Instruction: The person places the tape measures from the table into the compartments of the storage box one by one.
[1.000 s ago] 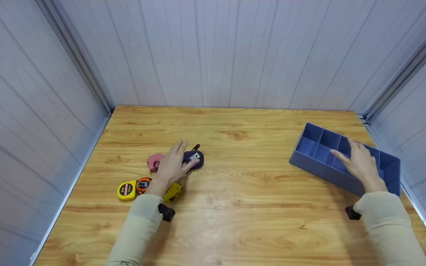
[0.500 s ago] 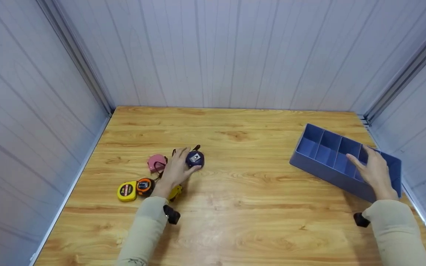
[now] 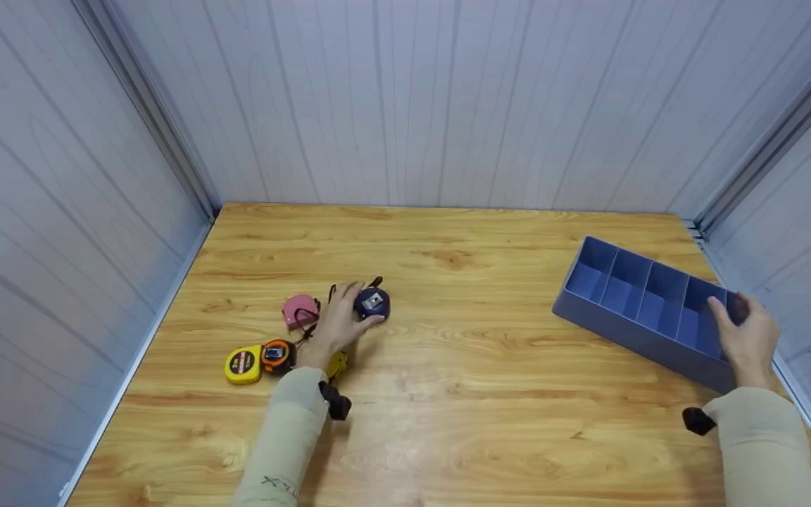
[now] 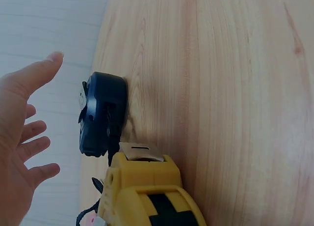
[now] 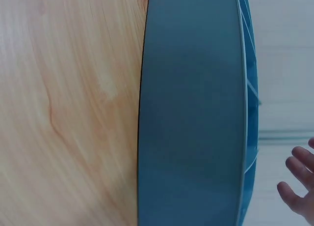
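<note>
1. A yellow tape measure (image 3: 243, 365) lies on the table (image 3: 448, 422), just beside an orange-and-black one (image 3: 278, 357).
2. Behind them sits a pink tape measure (image 3: 300, 310).
3. The left hand (image 3: 336, 325) holds nothing, its fingers relaxed and spread above the table.
4. A second yellow tape measure (image 3: 337, 364) shows partly beyond the left wrist.
5. Near the left thumb lies a dark blue tape measure (image 3: 373, 304), untouched.
6. A blue box (image 3: 638, 338) stands angled, dividers splitting it into compartments whose inner floors show.
7. The right hand (image 3: 752, 341), grasping nothing, hovers over the box's right end, fingers loosely bent.

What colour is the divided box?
Blue. The box shows best in the head view.
</note>
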{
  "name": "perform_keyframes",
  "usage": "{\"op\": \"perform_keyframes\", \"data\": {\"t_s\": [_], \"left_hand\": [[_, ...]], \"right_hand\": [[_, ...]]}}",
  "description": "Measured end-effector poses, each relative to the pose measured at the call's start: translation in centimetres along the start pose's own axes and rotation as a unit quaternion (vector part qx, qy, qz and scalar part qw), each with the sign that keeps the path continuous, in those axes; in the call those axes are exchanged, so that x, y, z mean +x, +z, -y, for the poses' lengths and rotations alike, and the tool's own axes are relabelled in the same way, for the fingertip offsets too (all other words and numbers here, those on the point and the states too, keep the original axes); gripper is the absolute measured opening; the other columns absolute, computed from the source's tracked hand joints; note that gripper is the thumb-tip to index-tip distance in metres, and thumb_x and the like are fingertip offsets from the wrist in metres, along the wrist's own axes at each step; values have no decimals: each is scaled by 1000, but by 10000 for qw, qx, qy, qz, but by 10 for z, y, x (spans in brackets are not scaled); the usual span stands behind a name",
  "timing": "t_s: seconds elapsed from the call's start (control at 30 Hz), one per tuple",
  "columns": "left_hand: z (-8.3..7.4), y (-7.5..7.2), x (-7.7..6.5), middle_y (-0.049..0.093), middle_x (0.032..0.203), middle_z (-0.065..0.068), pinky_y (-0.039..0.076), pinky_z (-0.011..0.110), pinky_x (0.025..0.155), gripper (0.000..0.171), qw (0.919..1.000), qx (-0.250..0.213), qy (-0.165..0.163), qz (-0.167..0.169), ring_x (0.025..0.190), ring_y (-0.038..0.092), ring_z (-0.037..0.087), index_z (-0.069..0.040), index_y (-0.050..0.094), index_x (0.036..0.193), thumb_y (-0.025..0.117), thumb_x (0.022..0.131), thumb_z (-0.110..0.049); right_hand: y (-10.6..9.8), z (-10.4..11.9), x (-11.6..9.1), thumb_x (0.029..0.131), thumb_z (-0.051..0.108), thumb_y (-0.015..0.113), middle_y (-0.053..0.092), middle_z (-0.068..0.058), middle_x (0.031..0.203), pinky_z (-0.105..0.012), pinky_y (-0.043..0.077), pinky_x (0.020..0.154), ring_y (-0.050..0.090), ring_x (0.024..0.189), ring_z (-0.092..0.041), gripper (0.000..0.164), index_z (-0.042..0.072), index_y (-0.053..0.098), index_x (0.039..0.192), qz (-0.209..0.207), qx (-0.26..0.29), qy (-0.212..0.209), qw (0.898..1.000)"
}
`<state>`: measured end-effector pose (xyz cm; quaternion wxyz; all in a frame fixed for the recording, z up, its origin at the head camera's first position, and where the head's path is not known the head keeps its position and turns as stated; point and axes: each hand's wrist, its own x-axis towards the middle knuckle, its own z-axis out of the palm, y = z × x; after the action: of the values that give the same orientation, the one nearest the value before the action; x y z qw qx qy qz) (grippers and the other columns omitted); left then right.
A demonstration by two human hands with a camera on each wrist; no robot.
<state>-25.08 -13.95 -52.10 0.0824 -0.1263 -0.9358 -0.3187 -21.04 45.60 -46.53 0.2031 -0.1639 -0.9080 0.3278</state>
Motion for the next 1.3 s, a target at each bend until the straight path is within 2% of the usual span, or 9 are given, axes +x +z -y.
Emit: {"op": "perform_keyframes", "data": {"t_s": [0.23, 0.5, 0.7, 0.73, 0.93, 1.0, 1.13, 1.23, 1.3], "left_hand": [[4, 4, 6, 38, 131, 15, 32, 45, 95, 72, 9995, -136, -257, 126, 118, 38, 31, -5, 39, 133, 69, 75, -37], [6, 9, 13, 37, 131, 17, 33, 45, 94, 75, 9989, -203, -368, 217, 118, 37, 32, -2, 38, 133, 70, 74, -35], [8, 16, 18, 36, 132, 18, 31, 44, 96, 75, 9977, -320, -494, 330, 120, 35, 31, -3, 37, 134, 71, 74, -34], [9, 17, 19, 37, 132, 17, 31, 43, 96, 75, 9975, -344, -520, 344, 120, 34, 31, -4, 37, 134, 71, 73, -34], [12, 23, 24, 37, 132, 16, 31, 42, 97, 76, 9966, -461, -595, 336, 121, 32, 31, -3, 38, 133, 73, 72, -32], [13, 25, 25, 38, 131, 16, 30, 43, 97, 76, 9967, -426, -607, 335, 121, 32, 31, -3, 39, 133, 74, 71, -32], [14, 28, 26, 38, 131, 16, 30, 43, 96, 78, 9962, -391, -699, 350, 121, 32, 31, -5, 39, 133, 74, 70, -33], [15, 28, 27, 38, 131, 15, 31, 43, 96, 78, 9953, -416, -805, 335, 121, 32, 30, -6, 40, 133, 75, 69, -33], [16, 29, 27, 38, 131, 16, 31, 43, 96, 79, 9949, -424, -853, 334, 121, 31, 30, -6, 40, 133, 75, 69, -33]], "right_hand": [[-5, -15, 2, 89, 31, 48, 45, -26, 124, -42, 29, 97, 41, 113, -39, 56, -4, 37, 132, -299, 142, 842, 9959], [-11, -27, -1, 89, 33, 46, 47, -25, 122, -42, 32, 94, 42, 109, -36, 55, -3, 40, 130, -585, 190, 1254, 9902], [-18, -43, 2, 89, 38, 44, 42, -21, 128, -40, 30, 96, 37, 117, -32, 60, -1, 35, 134, -706, 313, 1882, 9791], [-16, -57, 8, 88, 40, 44, 46, -17, 125, -38, 34, 93, 39, 115, -29, 61, 1, 36, 134, -770, 251, 2013, 9762], [15, -181, 54, 79, 57, 47, 46, -1, 122, -32, 39, 88, 41, 113, -20, 70, 18, 36, 136, -834, 213, 2490, 9647], [19, -198, 57, 78, 57, 49, 48, 2, 117, -30, 38, 89, 44, 109, -19, 70, 20, 37, 136, -842, 399, 2663, 9594], [19, -201, 49, 75, 57, 54, 45, 16, 91, -20, 40, 74, 45, 78, -2, 70, 18, 44, 132, -973, 693, 2844, 9512], [11, -170, 32, 75, 54, 58, 42, 17, 81, -18, 40, 56, 37, 65, 5, 65, 15, 50, 126, -994, 966, 3075, 9414], [2, -139, 18, 77, 50, 58, 42, 16, 78, -18, 39, 53, 36, 62, 5, 64, 10, 50, 126, -820, 1017, 3133, 9406]]}}
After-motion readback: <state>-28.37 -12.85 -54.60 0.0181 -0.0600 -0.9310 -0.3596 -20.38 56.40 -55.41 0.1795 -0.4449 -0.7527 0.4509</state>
